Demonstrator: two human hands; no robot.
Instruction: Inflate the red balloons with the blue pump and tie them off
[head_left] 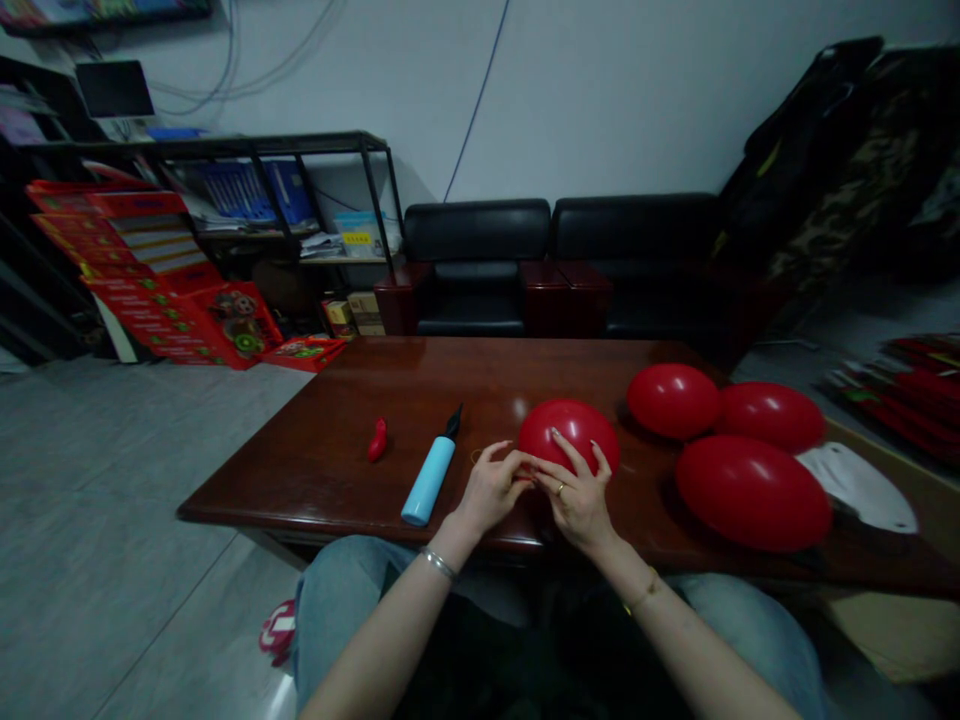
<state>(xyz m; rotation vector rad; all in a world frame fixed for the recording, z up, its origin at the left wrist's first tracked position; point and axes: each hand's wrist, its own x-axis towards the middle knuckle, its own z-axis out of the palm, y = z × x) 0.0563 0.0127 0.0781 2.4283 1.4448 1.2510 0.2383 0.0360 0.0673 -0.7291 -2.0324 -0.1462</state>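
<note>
A red inflated balloon [559, 420] rests at the front of the brown table. My left hand [491, 485] pinches at its neck, on the balloon's left side. Fingers of my right hand [581, 500] lie over the balloon's near side, while its thumb and index meet my left fingertips at the neck. The neck itself is mostly hidden by the fingers. Left of my hands lies a light blue hand pump [429, 480] with a black nozzle. Farther left is a small uninflated red balloon [378, 440]. A thin yellowish loop [475, 456] shows beside my left hand.
Three inflated red balloons, including a large near one [754, 492], sit on the right of the table [420, 370]. A white flat object [859, 485] lies beside them. Black armchairs [480, 230] stand behind, and red boxes [165, 280] are stacked at the left.
</note>
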